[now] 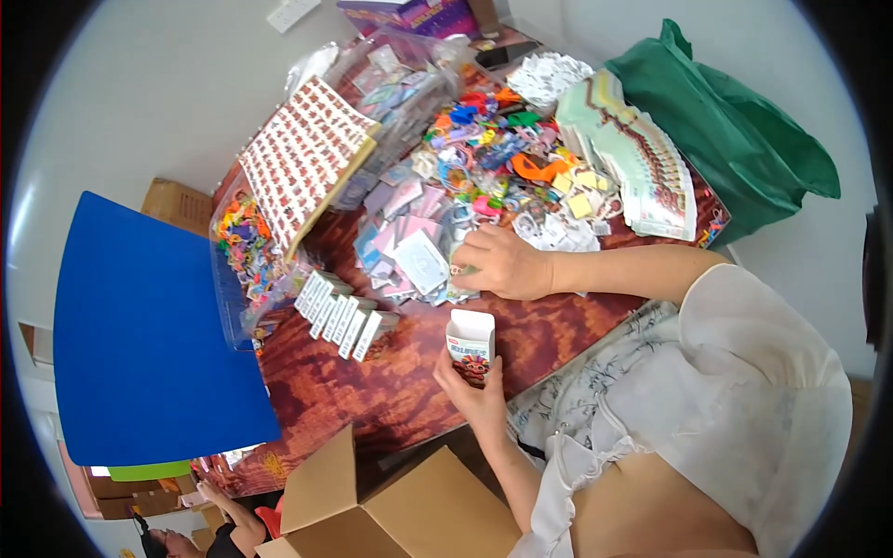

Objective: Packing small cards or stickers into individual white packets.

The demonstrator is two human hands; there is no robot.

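My left hand grips a small white carton with a colourful figure on its front; its top flap stands up, open. Beyond it, my right hand reaches into the edge of the heap, fingers curled and pressed together. Whatever they hold, if anything, is hidden. Beside those fingers lies a pile of pastel cards and flat packets, a white one on top. Small colourful plastic trinkets and white pieces spread behind and to the right of the hand.
Several filled cartons stand in a row on the red-brown table. Printed sheets lie over clear bins at left; fanned leaflets and a green bag sit right. An open cardboard box is below the table edge. Another person appears lower left.
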